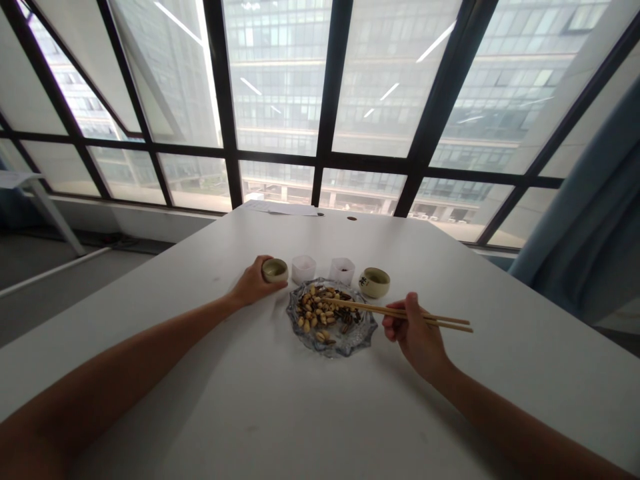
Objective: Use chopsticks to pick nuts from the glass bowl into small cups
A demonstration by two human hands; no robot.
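My left hand (256, 281) is closed around a small greenish ceramic cup (275, 271) at the left of a scalloped glass plate (333, 348). Pistachios (311, 313) lie heaped on the plate's left part, with darker striped seeds (347, 319) among them and to the right. Between the thumb and fingers of my right hand (417, 333) is a pair of wooden chopsticks (373, 307). Their tips reach over the nuts near the middle of the heap; whether they pinch one is too small to tell.
Behind the plate stand two whitish translucent cups, a left one (303, 269) and a right one (342, 271) with something dark inside. A second ceramic cup (375, 283) sits at the right. Papers (280, 208) lie at the white table's (280, 407) far end, before the windows. A blue curtain (583, 207) hangs at right.
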